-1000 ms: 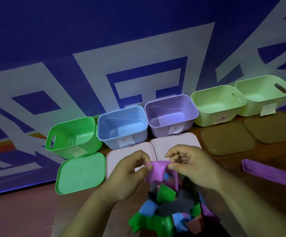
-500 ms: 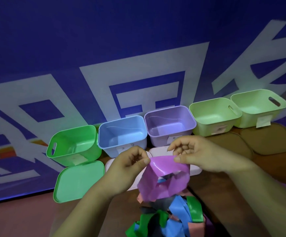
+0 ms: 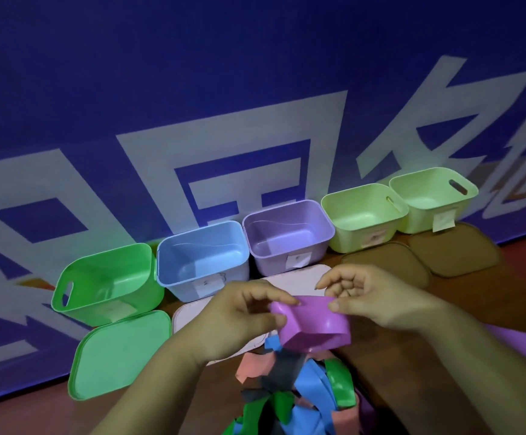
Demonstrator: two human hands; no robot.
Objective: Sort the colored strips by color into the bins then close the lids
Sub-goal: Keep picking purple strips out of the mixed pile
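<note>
Fingers of L hand (image 3: 236,318) & R hand (image 3: 374,298) tight on purple strip (image 3: 315,326), over strip pile (image 3: 305,387).

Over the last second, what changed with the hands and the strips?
The left hand and right hand kept pinching the purple strip and lifted it off the pile, gathering its loop into a fold. The bins and lids stayed put.

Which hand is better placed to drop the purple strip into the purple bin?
Probably right. Both hands pinch the strip, but the right hand sits just in front of the purple bin, while the left hand sits nearer the blue bin.
</note>
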